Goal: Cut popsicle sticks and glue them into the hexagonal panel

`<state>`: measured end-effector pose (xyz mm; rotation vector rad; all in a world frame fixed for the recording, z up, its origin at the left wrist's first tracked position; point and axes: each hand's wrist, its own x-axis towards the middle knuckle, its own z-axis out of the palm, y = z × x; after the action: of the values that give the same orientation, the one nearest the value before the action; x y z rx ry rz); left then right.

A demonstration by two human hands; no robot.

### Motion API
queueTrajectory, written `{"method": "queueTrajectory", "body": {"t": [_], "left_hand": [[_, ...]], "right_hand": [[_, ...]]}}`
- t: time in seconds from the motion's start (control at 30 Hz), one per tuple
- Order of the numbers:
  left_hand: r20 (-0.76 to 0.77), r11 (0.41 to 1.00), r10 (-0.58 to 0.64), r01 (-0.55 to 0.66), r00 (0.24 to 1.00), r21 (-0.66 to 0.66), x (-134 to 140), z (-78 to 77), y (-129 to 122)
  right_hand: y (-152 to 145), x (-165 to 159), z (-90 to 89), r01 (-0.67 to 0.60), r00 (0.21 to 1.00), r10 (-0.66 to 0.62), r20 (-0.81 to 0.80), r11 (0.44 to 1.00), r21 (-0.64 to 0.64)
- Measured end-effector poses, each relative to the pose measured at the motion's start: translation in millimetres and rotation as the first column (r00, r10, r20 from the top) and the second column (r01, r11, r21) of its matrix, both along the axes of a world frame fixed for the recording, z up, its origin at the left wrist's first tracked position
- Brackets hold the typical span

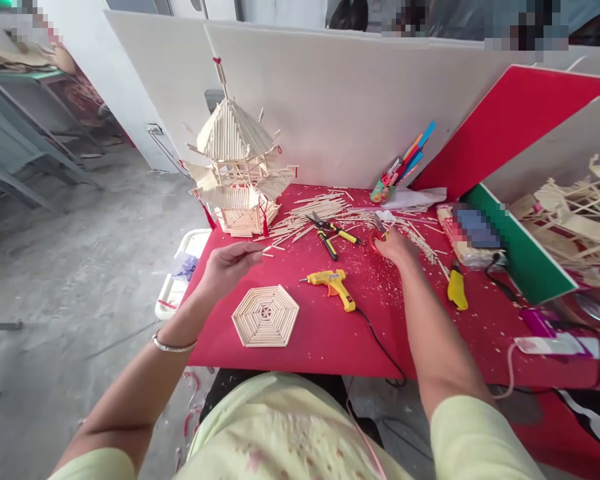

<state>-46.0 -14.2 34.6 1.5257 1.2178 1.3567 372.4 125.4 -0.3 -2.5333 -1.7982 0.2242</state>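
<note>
My left hand [233, 267] is closed in a pinch above the red table's left side. Pale stick ends show by its fingertips, but I cannot tell whether one is held. Red-handled scissors [376, 241] are in the grip of my right hand [399, 245], low over the scattered sticks. Between my hands lie yellow-and-black pliers [330, 233], jaws toward the back. Nearer me rests a yellow hot glue gun [333, 283], its nozzle pointing left. A flat hexagonal panel of wooden sticks [266, 317] lies below my left hand.
A stick-built pagoda model [243, 173] stands at the back left. Loose wooden sticks [310, 217] spread beside it. Behind are a pen holder [381, 189] and a white partition [320, 113]. On the right lie a yellow utility knife [457, 288], a green board [517, 243] and cables.
</note>
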Motion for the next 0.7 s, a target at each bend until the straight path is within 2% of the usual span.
{"method": "queueTrajectory", "body": {"t": [0.07, 0.13, 0.2, 0.3, 0.4, 0.47, 0.5, 0.57, 0.7], "left_hand": [[0.018, 1.0, 0.016, -0.016, 1.0, -0.019, -1.0, -0.5, 1.0], [0.04, 0.999, 0.001, 0.0, 0.999, -0.035, -1.8, -1.3, 3.2], [0.075, 0.998, -0.034, 0.037, 0.997, -0.042, -0.8, -2.0, 7.1], [0.128, 0.996, -0.075, 0.079, 0.989, -0.033, 4.4, -3.0, 13.8], [0.158, 0.996, -0.079, 0.084, 0.984, -0.025, 9.0, -2.2, 15.8], [0.139, 0.996, -0.082, 0.084, 0.987, -0.011, 8.8, -0.3, 13.5], [0.118, 0.996, -0.085, 0.085, 0.989, 0.003, 7.6, 0.7, 11.6], [0.072, 0.996, -0.089, 0.087, 0.993, 0.03, 3.3, 2.2, 7.6], [0.026, 0.996, -0.074, 0.073, 0.997, 0.051, -5.9, 2.2, 3.0]], "right_hand": [[-15.4, 4.4, 7.4, 0.019, 0.999, -0.013, -0.051, 0.992, 0.128], [-39.9, -1.9, 15.3, 0.019, 0.986, 0.035, -0.164, 0.948, 0.317], [-68.3, -21.8, 23.4, -0.024, 0.929, 0.181, -0.322, 0.901, 0.434], [-105.4, -72.0, 32.2, -0.172, 0.75, 0.466, -0.47, 0.823, 0.541], [-126.2, -125.9, 33.7, -0.413, 0.573, 0.705, -0.417, 0.688, 0.597], [-132.3, -152.7, 32.6, -0.532, 0.525, 0.801, -0.287, 0.572, 0.624], [-133.9, -162.4, 32.2, -0.57, 0.52, 0.823, -0.228, 0.533, 0.626], [-135.6, -175.1, 33.1, -0.605, 0.536, 0.83, -0.158, 0.507, 0.613], [-137.6, -184.7, 39.9, -0.638, 0.557, 0.815, -0.159, 0.543, 0.546]]}}
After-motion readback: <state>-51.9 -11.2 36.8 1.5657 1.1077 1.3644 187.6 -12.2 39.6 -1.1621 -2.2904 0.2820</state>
